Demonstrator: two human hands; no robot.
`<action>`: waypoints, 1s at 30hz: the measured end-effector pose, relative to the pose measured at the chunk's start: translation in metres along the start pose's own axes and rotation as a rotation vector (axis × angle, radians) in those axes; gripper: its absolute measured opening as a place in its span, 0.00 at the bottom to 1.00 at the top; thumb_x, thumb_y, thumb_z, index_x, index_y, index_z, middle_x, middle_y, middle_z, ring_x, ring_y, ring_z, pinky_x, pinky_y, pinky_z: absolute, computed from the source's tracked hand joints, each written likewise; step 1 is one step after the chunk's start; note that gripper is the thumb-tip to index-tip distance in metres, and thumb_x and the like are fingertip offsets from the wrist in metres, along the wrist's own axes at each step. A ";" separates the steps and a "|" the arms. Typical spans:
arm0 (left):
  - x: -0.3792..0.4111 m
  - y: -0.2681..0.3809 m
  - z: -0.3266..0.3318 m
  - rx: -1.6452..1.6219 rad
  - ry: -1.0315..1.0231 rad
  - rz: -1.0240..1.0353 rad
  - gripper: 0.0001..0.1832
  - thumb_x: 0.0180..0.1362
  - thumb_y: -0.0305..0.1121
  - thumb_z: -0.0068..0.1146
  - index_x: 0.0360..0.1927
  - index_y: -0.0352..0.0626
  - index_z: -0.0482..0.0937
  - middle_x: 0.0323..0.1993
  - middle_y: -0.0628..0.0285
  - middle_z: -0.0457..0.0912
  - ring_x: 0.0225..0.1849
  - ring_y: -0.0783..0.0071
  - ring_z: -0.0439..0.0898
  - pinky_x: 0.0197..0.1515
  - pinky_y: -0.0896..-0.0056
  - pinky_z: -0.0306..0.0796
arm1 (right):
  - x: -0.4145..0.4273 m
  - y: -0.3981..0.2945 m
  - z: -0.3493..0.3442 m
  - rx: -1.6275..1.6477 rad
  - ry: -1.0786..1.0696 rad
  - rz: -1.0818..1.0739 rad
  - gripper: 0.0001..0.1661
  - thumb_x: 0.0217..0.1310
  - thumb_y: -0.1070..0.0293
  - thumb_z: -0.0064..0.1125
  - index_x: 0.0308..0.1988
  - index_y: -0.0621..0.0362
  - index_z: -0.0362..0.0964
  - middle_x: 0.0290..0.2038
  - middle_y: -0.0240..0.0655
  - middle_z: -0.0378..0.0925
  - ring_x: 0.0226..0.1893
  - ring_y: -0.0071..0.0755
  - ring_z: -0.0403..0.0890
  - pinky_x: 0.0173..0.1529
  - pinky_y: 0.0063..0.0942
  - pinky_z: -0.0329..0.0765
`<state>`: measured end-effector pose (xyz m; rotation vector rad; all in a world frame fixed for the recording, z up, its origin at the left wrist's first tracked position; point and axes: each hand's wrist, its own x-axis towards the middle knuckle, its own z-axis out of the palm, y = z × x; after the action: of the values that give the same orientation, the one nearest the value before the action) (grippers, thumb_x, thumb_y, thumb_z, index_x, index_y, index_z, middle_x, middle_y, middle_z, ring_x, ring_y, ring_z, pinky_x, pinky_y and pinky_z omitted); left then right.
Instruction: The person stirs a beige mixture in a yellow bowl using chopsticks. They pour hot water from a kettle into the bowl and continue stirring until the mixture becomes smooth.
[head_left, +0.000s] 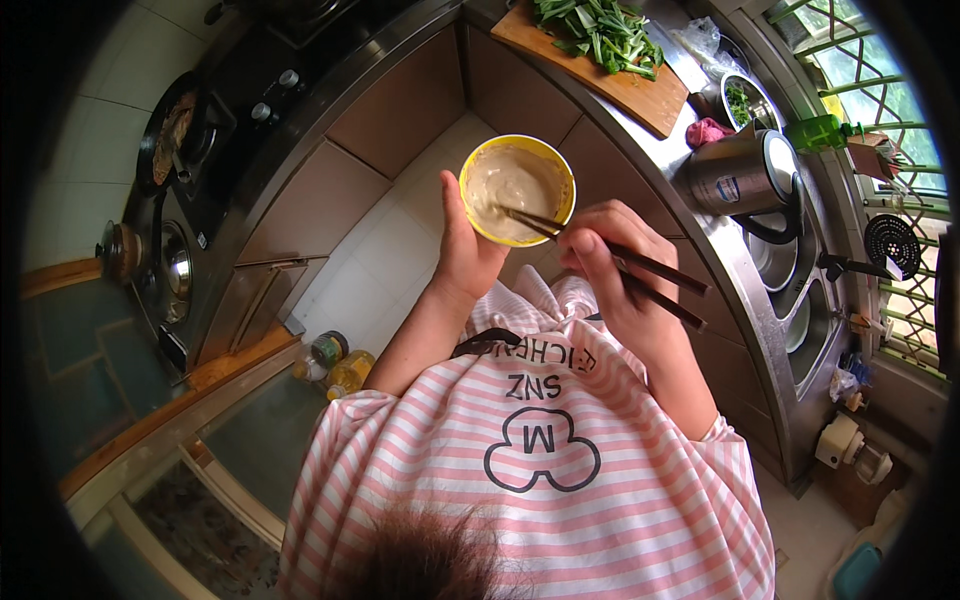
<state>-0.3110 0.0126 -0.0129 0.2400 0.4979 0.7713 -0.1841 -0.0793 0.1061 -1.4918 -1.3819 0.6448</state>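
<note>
A yellow-rimmed bowl (517, 191) rests in my left hand (472, 251), tilted so that its inside faces the camera. A thick, pale beige batter-like paste (525, 178) coats its wall and covers the bottom. My right hand (630, 277) grips a pair of dark chopsticks (652, 279) whose tips dip into the paste. Both hands are in front of my body, over the floor between the counters. The underside of the bowl and part of my left fingers are hidden.
Chopped leafy greens (600, 34) lie on a wooden cutting board (630, 94) on the right counter. Nearby stand a steel electric kettle (739, 176), a metal bowl with greens (742, 105) and a sink (806, 337). A pan with food (172, 135) sits on the stove at left; bottles (349, 371) stand on the floor.
</note>
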 end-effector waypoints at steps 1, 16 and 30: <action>-0.001 0.001 0.000 0.006 0.011 0.003 0.42 0.59 0.71 0.28 0.62 0.47 0.63 0.59 0.62 0.70 0.61 0.65 0.68 0.62 0.57 0.61 | -0.002 -0.001 -0.006 -0.012 -0.037 -0.001 0.07 0.62 0.71 0.56 0.32 0.64 0.72 0.25 0.41 0.72 0.24 0.38 0.73 0.29 0.28 0.70; 0.007 0.006 -0.006 -0.021 -0.039 0.016 0.34 0.63 0.63 0.33 0.60 0.46 0.65 0.57 0.63 0.71 0.59 0.67 0.69 0.61 0.59 0.63 | 0.008 0.007 0.009 -0.370 -0.192 -0.447 0.11 0.49 0.66 0.64 0.29 0.56 0.70 0.28 0.32 0.72 0.24 0.35 0.77 0.27 0.30 0.75; 0.010 0.011 -0.007 -0.071 -0.020 0.000 0.33 0.63 0.62 0.35 0.59 0.46 0.66 0.56 0.63 0.72 0.58 0.67 0.69 0.60 0.60 0.63 | 0.015 0.006 0.016 -0.378 -0.241 -0.418 0.12 0.50 0.65 0.64 0.31 0.58 0.71 0.29 0.34 0.71 0.25 0.36 0.78 0.27 0.29 0.75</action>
<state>-0.3154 0.0279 -0.0178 0.1814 0.4509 0.7842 -0.1921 -0.0597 0.0975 -1.3722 -2.0192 0.3134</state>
